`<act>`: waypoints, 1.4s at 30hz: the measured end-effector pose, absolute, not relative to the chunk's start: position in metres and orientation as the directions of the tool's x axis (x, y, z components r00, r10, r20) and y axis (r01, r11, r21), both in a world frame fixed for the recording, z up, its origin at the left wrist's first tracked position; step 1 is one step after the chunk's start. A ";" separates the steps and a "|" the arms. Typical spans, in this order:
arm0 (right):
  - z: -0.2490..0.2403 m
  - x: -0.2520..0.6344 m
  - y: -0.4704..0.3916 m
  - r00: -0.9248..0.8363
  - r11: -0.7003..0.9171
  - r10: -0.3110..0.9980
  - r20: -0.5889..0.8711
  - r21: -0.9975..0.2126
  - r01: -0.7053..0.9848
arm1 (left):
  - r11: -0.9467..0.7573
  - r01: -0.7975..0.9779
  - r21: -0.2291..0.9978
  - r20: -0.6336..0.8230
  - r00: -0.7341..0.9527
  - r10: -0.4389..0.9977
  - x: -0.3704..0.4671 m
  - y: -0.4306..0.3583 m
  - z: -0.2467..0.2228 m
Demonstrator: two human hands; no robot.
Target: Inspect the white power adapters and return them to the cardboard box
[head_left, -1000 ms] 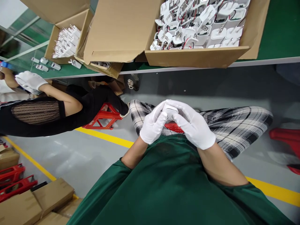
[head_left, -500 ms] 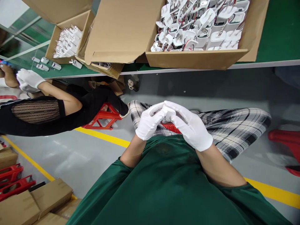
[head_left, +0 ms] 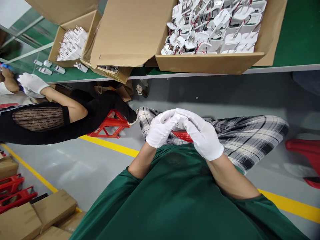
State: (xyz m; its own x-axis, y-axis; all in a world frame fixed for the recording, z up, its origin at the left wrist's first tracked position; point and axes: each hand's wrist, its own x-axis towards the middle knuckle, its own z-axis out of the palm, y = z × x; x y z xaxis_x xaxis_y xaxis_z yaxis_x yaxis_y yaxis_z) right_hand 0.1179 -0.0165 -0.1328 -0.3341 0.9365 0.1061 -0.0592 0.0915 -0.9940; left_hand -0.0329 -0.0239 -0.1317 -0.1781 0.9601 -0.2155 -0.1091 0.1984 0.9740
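Note:
A small white plug housing [head_left: 181, 121] is held between both gloved hands above my lap. My left hand [head_left: 160, 129], in a white glove, closes its fingers on the left side of it. From the right, my right hand [head_left: 203, 135] grips the same piece, its fingers bent over the top and touching the left fingertips. Part of the piece is hidden by the fingers. On the green table [head_left: 302, 36], an open cardboard box [head_left: 210, 63] holds many white housings [head_left: 231, 41] with prongs and red and black wires.
A smaller box [head_left: 56, 46] of white plugs stands at the upper left, with several loose plugs [head_left: 60, 69] beside it. A co-worker's gloved hands [head_left: 32, 85] are at the left. Red stools [head_left: 110, 126] and stacked cartons [head_left: 56, 208] stand on the floor.
My right hand and forearm have shifted slightly left, and the held piece has tilted a little. Both hands keep their hold.

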 end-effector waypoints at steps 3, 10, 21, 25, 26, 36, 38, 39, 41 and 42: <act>-0.134 0.116 -0.015 -0.300 0.028 0.951 0.072 -0.988 -0.149 | 0.137 0.011 0.990 -0.133 -0.175 0.976 -0.034 -0.022 -0.131; -0.133 0.112 -0.008 -0.427 -0.315 0.898 -0.109 -0.836 -0.450 | -0.174 0.333 0.927 0.183 0.005 0.983 -0.044 -0.025 -0.134; -0.138 0.122 -0.011 -0.351 -0.117 0.934 -0.061 -0.983 -0.140 | -0.108 -0.145 0.984 0.074 -0.222 0.972 -0.030 -0.034 -0.146; -0.135 0.128 -0.007 -0.232 0.247 0.943 0.239 -0.969 0.006 | -0.043 -0.202 0.978 -0.003 -0.225 0.974 -0.027 -0.033 -0.143; -0.134 0.127 -0.006 -0.252 0.330 0.917 0.309 -0.943 0.043 | -0.008 -0.216 0.976 -0.045 -0.239 0.970 -0.025 -0.033 -0.142; -0.141 0.121 -0.008 -0.175 0.332 0.929 0.325 -0.943 0.009 | 0.174 -0.374 0.911 -0.242 -0.143 0.960 -0.013 -0.040 -0.125; -0.142 0.121 -0.006 -0.178 0.353 0.921 0.345 -0.935 0.015 | 0.183 -0.401 0.898 -0.255 -0.134 0.958 -0.013 -0.041 -0.126; -0.141 0.121 -0.004 -0.181 0.394 0.906 0.382 -0.919 0.034 | 0.193 -0.411 0.891 -0.264 -0.124 0.956 -0.014 -0.041 -0.127; -0.140 0.122 -0.001 -0.194 0.502 0.855 0.481 -0.862 0.072 | 0.231 -0.428 0.874 -0.293 -0.085 0.952 -0.015 -0.040 -0.128; -0.140 0.122 0.001 -0.202 0.553 0.824 0.529 -0.829 0.083 | 0.254 -0.440 0.861 -0.309 -0.057 0.949 -0.016 -0.039 -0.129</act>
